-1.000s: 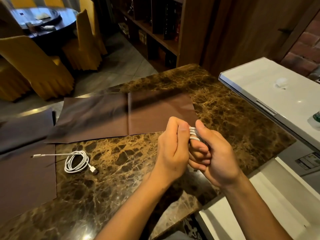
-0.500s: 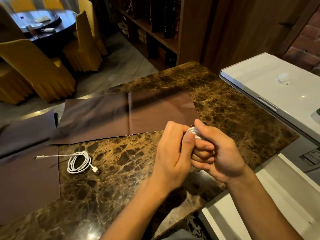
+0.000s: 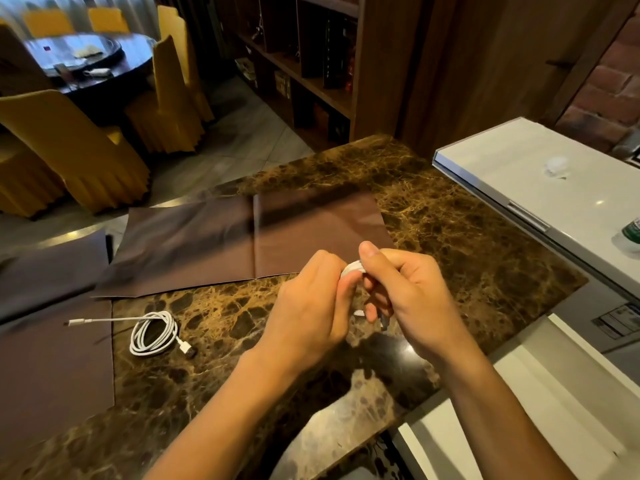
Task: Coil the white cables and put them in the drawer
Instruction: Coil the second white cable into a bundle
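Note:
Both hands meet above the brown marble counter (image 3: 450,237). My left hand (image 3: 311,306) and my right hand (image 3: 408,299) pinch a small coiled white cable (image 3: 353,266), of which only a short white bundle shows between thumb and fingers. A white plug end (image 3: 358,312) peeks out below the fingers. A second white cable (image 3: 152,332) lies loosely coiled on the counter to the left, one straight end (image 3: 90,321) reaching onto a brown mat. No drawer is clearly visible.
Brown mats (image 3: 242,244) cover the counter's far and left parts. A white appliance top (image 3: 554,188) with a green-labelled bottle (image 3: 632,233) stands at the right. Yellow-covered chairs (image 3: 79,150) and a dark round table (image 3: 86,60) stand beyond the counter.
The hands have kept working the small coil between the fingers, shifting slightly; the right thumb now presses on top of it. The cable on the counter has not moved.

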A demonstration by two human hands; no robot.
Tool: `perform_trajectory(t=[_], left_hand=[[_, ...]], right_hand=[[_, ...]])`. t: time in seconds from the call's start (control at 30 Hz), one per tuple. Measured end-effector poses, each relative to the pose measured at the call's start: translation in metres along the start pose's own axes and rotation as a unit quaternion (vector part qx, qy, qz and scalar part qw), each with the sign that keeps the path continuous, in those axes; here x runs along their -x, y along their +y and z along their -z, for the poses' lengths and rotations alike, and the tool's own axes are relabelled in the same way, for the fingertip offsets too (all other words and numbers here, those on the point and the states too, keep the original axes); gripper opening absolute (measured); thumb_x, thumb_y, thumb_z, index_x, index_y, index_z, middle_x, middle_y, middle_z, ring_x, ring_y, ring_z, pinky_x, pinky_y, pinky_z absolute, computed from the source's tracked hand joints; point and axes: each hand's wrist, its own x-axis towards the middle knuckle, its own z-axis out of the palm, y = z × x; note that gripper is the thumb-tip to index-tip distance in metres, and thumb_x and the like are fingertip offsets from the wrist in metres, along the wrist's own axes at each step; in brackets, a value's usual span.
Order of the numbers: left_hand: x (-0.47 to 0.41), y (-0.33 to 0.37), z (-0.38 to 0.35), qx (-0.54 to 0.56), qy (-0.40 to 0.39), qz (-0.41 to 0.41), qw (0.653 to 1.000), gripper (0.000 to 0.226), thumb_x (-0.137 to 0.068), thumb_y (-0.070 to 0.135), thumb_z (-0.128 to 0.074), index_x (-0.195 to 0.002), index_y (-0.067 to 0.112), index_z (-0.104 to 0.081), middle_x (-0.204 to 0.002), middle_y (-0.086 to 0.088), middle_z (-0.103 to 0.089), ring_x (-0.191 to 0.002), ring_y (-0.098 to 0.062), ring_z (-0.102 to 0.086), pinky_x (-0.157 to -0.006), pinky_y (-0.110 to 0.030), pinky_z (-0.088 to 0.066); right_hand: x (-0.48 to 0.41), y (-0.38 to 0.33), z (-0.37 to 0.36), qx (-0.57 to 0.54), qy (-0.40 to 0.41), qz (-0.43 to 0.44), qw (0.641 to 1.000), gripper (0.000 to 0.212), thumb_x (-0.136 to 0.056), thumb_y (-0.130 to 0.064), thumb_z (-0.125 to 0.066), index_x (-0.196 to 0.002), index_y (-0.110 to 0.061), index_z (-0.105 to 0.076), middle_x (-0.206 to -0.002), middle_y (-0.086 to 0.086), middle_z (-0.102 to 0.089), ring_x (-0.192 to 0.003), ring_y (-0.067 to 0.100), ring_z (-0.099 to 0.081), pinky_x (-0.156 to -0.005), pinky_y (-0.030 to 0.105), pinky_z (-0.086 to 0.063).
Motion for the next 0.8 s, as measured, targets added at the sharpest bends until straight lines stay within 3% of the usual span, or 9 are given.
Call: perform_trajectory(t=[0.1,0.2,0.27,0.37,0.47,0.63,0.7,0.8], left_hand=[[-0.003,-0.003,0.005,0.021,-0.044,0.039,0.998,0.031,-0.106,0.028,-0.035,-0.086,0.015,-0.054,-0.074,0.009,-0.05,-0.062,-0.008,-0.046,-0.058,-0.021,-0.039],[-0.002,0.005,0.006,0.192,-0.074,0.146,0.968,0.029,-0.107,0.02,-0.039,-0.085,0.012,-0.056,-0.071,0.009,-0.056,-0.064,-0.007,-0.054,-0.062,-0.021,-0.043],[0.001,0.013,0.002,0.237,-0.072,0.189,0.95,0.027,-0.107,0.021,-0.04,-0.086,0.014,-0.056,-0.071,0.013,-0.058,-0.064,-0.004,-0.055,-0.061,-0.016,-0.042],[0.003,0.018,-0.002,0.211,-0.093,0.192,0.954,0.025,-0.105,0.033,-0.04,-0.086,0.021,-0.052,-0.074,0.023,-0.062,-0.063,0.001,-0.058,-0.058,-0.011,-0.039],[0.002,0.014,-0.001,0.172,-0.101,0.178,0.964,0.031,-0.103,0.041,-0.04,-0.084,0.019,-0.05,-0.07,0.014,-0.06,-0.059,-0.005,-0.057,-0.054,-0.02,-0.041],[0.002,0.009,-0.004,0.249,-0.101,0.22,0.938,0.032,-0.104,0.037,-0.043,-0.082,0.02,-0.058,-0.068,0.01,-0.058,-0.059,-0.004,-0.051,-0.057,-0.028,-0.043],[0.004,0.006,-0.002,0.237,-0.101,0.197,0.946,0.031,-0.105,0.033,-0.041,-0.09,0.022,-0.065,-0.077,0.01,-0.065,-0.069,-0.005,-0.061,-0.064,-0.029,-0.049],[0.013,-0.005,0.003,0.194,-0.112,0.147,0.963,0.027,-0.106,0.021,-0.045,-0.119,0.022,-0.068,-0.103,0.013,-0.07,-0.095,-0.006,-0.066,-0.081,-0.02,-0.051]], right_hand=[[-0.004,0.004,0.0,-0.022,0.003,-0.021,1.0,0.044,-0.104,-0.032,-0.048,-0.067,-0.008,-0.056,-0.054,0.013,-0.04,-0.044,0.017,-0.041,-0.042,0.023,-0.037],[-0.007,0.006,-0.006,-0.063,-0.01,-0.057,0.996,0.041,-0.105,-0.032,-0.045,-0.076,-0.006,-0.057,-0.056,0.005,-0.047,-0.041,0.009,-0.037,-0.038,0.021,-0.029],[-0.007,0.01,-0.009,-0.076,0.01,-0.071,0.995,0.042,-0.105,-0.032,-0.044,-0.076,-0.005,-0.056,-0.053,0.001,-0.044,-0.04,0.008,-0.034,-0.037,0.021,-0.026],[-0.006,0.017,-0.011,-0.1,0.035,-0.089,0.99,0.041,-0.105,-0.033,-0.044,-0.08,-0.003,-0.057,-0.051,-0.002,-0.033,-0.04,0.009,-0.027,-0.038,0.024,-0.021],[-0.005,0.023,-0.013,-0.168,0.052,-0.105,0.979,0.043,-0.104,-0.032,-0.045,-0.066,-0.013,-0.052,-0.052,-0.003,-0.028,-0.039,0.008,-0.023,-0.038,0.026,-0.018],[-0.005,0.027,-0.008,-0.174,0.04,-0.118,0.977,0.042,-0.106,-0.032,-0.042,-0.078,-0.003,-0.051,-0.05,0.001,-0.031,-0.035,0.009,-0.024,-0.039,0.029,-0.014],[-0.004,0.028,-0.003,-0.194,0.052,-0.127,0.971,0.046,-0.106,-0.031,-0.041,-0.068,-0.007,-0.046,-0.046,0.0,-0.034,-0.032,0.008,-0.025,-0.039,0.029,-0.012],[-0.005,0.027,0.005,-0.23,0.077,-0.136,0.961,0.043,-0.106,-0.031,-0.043,-0.066,-0.013,-0.042,-0.048,-0.002,-0.028,-0.032,0.007,-0.021,-0.037,0.025,-0.011]])
